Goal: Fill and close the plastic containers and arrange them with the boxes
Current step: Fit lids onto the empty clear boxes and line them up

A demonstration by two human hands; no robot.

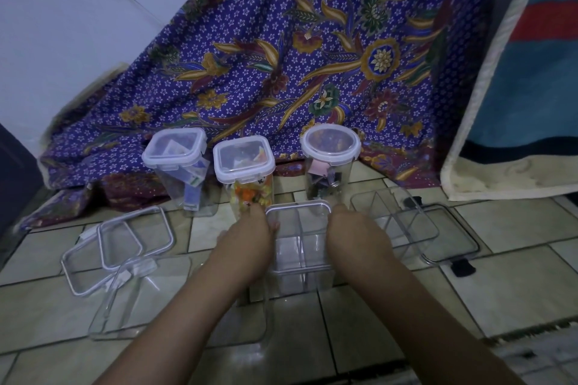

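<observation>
Both hands are gripping a clear divided container (299,244) from either side on the tiled floor (500,297), the left hand (250,236) curled against its left wall and the right hand (356,236) curled against its right wall. Just beyond the fingers, three closed containers are standing in a row: a square-lidded one (179,167) holding paper slips, a square-lidded one (245,172) holding orange and yellow bits, and a round-lidded one (329,159) holding dark pieces. To the right of the right hand, another open divided container (394,222) is sitting tilted on a flat clear lid with black clips (453,247). To the left of the left hand, loose clear lids (125,244) are lying overlapped, and nearer the person a large clear box (175,306) is lying under the left forearm. Everything plastic is looking glassy and hard-edged. A purple batik cloth (281,56) is draping down behind the row, with a blue and red rug (525,72) leaning to the far right.
</observation>
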